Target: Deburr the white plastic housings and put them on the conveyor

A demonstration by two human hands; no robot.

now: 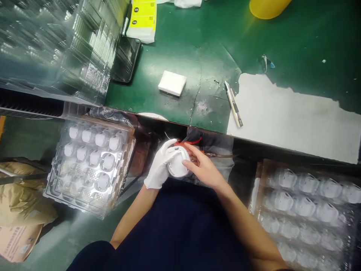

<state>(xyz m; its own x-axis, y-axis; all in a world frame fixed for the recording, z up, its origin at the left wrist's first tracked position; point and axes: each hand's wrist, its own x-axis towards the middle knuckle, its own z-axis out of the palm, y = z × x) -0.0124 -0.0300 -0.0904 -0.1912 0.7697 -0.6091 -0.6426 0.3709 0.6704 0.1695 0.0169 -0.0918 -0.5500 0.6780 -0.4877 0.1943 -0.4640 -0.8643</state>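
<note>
One green table (214,41) spans the far side of the view, a crack running through its surface near the front edge. Clear plastic trays (42,45) stand stacked at the upper left. To the right, below the table edge, a clear tray (307,214) carries rows of white rounded pieces. Across the table's right part lies a white sheet (296,120) with a ragged far edge. At the left, a second clear tray (87,165) has two rows of four white pieces and one more in the next row; a brown bag (21,195) sits beyond it, near the picture's left edge. Between the two pieced trays, in front of the person's dark top (180,229), the left hand (160,163), in a white glove, and the bare right hand (201,165) are closed on opposite sides of a white rounded housing (178,162), clamping it between them. Something red shows just behind it. A dark phone-like slab (128,58) lies beside the stack, with yellow-printed labels (143,19) just beyond. Smaller still are a white block (172,83) on the table and a utility knife (234,104), blade end pointing away, lying partly over the sheet.
</note>
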